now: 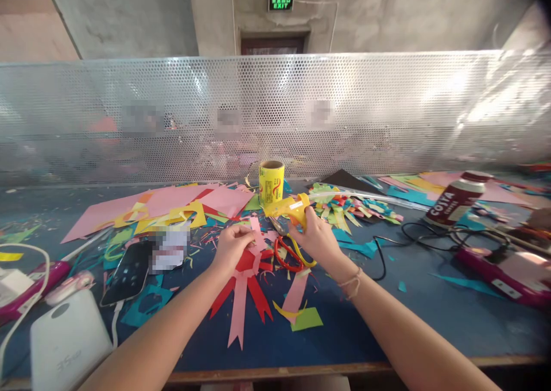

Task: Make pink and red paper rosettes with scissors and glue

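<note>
My left hand point(235, 244) pinches a pink paper strip point(258, 240) near the middle of the table. Below its fingers lies a paper bow with red and pink tails point(239, 306), their ends cut into notches. My right hand point(316, 239) is wrapped round a yellow glue gun point(293, 207), whose nozzle points left, above and beyond the strip. Under that hand are scissors with red and yellow handles point(290, 259), their blades partly hidden. A pink strip point(297, 293) and a green paper piece point(307, 319) lie to the right of the bow.
Behind the glue gun stands a yellow roll point(271, 178). Paper scraps point(353, 207) spread across the back, before a perforated metal screen point(258, 104). At left are a phone point(129, 270) and a white power bank point(69, 339). A Costa bottle point(458, 198), black cable and purple power strip point(499, 276) are right.
</note>
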The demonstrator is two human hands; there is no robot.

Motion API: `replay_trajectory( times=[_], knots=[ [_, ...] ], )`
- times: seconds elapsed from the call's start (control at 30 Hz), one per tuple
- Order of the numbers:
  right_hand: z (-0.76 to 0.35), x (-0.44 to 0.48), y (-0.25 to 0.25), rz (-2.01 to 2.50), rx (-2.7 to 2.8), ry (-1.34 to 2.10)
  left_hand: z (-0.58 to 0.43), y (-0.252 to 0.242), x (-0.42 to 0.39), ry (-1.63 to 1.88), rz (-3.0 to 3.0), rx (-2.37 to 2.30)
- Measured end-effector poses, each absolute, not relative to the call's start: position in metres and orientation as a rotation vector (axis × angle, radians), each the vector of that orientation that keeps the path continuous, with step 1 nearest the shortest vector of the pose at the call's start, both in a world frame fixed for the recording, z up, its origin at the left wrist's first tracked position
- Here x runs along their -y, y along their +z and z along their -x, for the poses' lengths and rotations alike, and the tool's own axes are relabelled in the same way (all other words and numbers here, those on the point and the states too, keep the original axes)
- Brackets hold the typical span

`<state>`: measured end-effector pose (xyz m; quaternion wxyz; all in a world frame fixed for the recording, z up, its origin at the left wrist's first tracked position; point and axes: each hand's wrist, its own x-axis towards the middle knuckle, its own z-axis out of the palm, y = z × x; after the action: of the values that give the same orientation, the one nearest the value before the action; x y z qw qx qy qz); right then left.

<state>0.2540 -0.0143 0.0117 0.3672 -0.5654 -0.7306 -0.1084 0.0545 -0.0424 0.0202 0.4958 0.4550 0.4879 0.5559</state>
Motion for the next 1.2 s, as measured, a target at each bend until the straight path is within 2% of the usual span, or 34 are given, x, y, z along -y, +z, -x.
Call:
replay_trajectory(
  times=[0.2,1.2],
  knots=[
    [-0.2535,0.0153,0.0094,1.412,1.938,-0.391,-0.0555,0.0209,0.0430,1.347,-1.082,-1.188],
    [-0.2531,0.0181,0.0114,1.488,2.018,-0.365,-0.0509,0.0151,0.0389,1.378,-1.104,-1.198]
  ],
)
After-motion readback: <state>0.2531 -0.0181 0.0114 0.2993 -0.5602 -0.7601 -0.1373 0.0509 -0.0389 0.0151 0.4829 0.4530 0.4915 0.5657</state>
